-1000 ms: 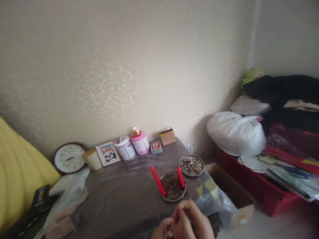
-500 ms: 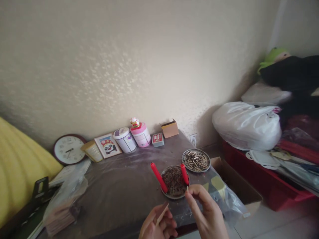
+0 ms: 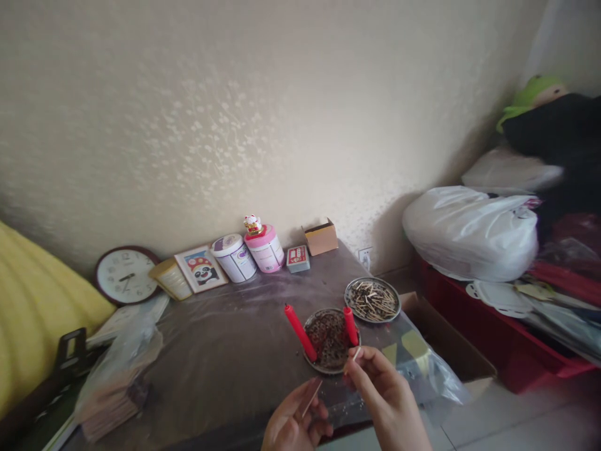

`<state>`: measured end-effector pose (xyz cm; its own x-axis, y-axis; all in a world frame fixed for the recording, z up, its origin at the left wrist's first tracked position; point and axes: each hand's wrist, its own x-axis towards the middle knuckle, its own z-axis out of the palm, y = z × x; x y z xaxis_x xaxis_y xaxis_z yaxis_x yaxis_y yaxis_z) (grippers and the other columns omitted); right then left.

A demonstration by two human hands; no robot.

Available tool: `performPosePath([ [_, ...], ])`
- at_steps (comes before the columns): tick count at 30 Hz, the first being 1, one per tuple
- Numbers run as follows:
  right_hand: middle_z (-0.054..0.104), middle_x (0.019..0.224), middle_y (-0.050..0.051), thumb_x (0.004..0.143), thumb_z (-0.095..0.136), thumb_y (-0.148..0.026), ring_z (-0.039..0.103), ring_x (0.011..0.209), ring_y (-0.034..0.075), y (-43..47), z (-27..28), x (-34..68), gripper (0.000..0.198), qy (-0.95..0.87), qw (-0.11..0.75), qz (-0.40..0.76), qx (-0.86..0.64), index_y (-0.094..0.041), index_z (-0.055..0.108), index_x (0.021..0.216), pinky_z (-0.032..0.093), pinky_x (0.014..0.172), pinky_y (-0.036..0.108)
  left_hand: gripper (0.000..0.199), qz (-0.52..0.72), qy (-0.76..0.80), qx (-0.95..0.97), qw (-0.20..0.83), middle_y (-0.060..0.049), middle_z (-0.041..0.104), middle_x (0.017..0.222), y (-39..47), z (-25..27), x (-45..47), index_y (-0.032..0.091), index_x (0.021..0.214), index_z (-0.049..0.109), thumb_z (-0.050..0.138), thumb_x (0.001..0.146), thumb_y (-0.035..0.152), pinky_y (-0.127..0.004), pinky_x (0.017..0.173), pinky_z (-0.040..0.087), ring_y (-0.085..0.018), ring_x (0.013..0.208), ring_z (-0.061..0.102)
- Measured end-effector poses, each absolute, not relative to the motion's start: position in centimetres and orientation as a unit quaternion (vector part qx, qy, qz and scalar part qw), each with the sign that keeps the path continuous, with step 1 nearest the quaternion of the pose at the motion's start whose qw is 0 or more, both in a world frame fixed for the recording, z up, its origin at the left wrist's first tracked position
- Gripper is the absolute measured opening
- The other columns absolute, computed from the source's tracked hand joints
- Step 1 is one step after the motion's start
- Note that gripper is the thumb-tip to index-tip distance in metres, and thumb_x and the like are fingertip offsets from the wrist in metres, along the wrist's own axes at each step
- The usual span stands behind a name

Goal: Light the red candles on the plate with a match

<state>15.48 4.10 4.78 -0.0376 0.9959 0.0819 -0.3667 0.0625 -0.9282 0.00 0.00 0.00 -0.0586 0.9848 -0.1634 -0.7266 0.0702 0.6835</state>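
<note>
**A:** What is in each hand?

**B:** The right hand [image 3: 387, 398] pinches a matchstick [image 3: 356, 355] between thumb and forefinger, low on the stick, with the free end pointing up toward the nearer red candle [image 3: 350, 326]. The left hand [image 3: 293, 426] has its fingers curled around a small flat matchbox [image 3: 310, 396], tilted on edge. Both hands hang over the near edge of the surface [image 3: 225, 357], just in front of the dish [image 3: 328, 366] that the two candles lean on.

**B:** How would the match handle?

**A:** Very light and thin, stiff along its length but quick to snap if bent, I'd judge. The hold belongs on the lower part of the shaft, well back from the tip. The view is blurred there, so I can't tell whether the tip is burnt or fresh.

**B:** And the box?

**A:** Light card, likely to crush under a hard squeeze. It is best taken by its broad faces, leaving a narrow side free.

**B:** What else is close?

**A:** A second dish [image 3: 372, 299] heaped with sticks, just beyond the first. The other red candle [image 3: 299, 332] leans at the first dish's left rim.
</note>
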Motion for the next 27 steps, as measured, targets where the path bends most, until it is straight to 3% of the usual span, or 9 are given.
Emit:
performPosePath([
  [5,0.060,0.066,-0.002,0.070,0.076,-0.046,0.051,0.060,0.013,4.2,5.6,15.3,0.032,-0.389,0.588,0.611,-0.359,-0.020,0.063,0.085,0.045,0.057,0.022,0.058,0.657,0.316,0.189,0.658,-0.008,0.068,0.076,0.1,0.0,0.2,0.014,0.090,0.078,0.088,0.044,0.048,-0.031,0.062,0.051,-0.021,0.071,0.062],
  [13,0.058,0.063,-0.002,0.078,0.067,-0.048,0.049,0.061,0.013,3.8,5.2,15.3,0.031,-0.433,0.566,0.593,-0.375,-0.018,0.059,0.072,0.041,0.059,0.022,0.055,0.674,0.333,0.201,0.628,-0.009,0.074,0.083,0.0,0.4,0.4,0.017,0.088,0.077,0.087,0.045,0.049,-0.032,0.064,0.053,-0.023,0.076,0.065],
  [17,0.060,0.067,0.000,0.079,0.064,-0.049,0.052,0.064,0.016,4.1,4.8,15.3,0.032,-0.456,0.544,0.587,-0.389,-0.018,0.058,0.070,0.042,0.062,0.025,0.050,0.702,0.393,0.294,0.516,-0.009,0.074,0.092,-0.1,-0.3,0.7,0.022,0.096,0.072,0.088,0.051,0.038,-0.033,0.070,0.052,-0.025,0.083,0.067],
  [22,0.055,0.060,-0.005,0.083,0.057,-0.045,0.053,0.057,0.017,4.9,3.2,15.4,0.034,-0.492,0.516,0.562,-0.420,-0.019,0.053,0.105,0.041,0.056,0.026,0.056,0.666,0.531,0.378,0.362,-0.013,0.068,0.109,-0.5,-1.5,1.3,0.022,0.108,0.061,0.084,0.056,0.022,-0.042,0.092,0.042,-0.034,0.105,0.058],
  [27,0.060,0.067,0.000,0.091,0.047,-0.038,0.056,0.063,0.018,4.7,2.9,16.0,0.024,-0.600,0.452,0.476,-0.457,-0.018,0.061,0.085,0.042,0.058,0.026,0.056,0.658,0.552,0.413,0.301,-0.011,0.067,0.110,-0.8,-1.6,1.4,0.025,0.106,0.067,0.084,0.054,0.017,-0.040,0.097,0.036,-0.035,0.105,0.056],
])
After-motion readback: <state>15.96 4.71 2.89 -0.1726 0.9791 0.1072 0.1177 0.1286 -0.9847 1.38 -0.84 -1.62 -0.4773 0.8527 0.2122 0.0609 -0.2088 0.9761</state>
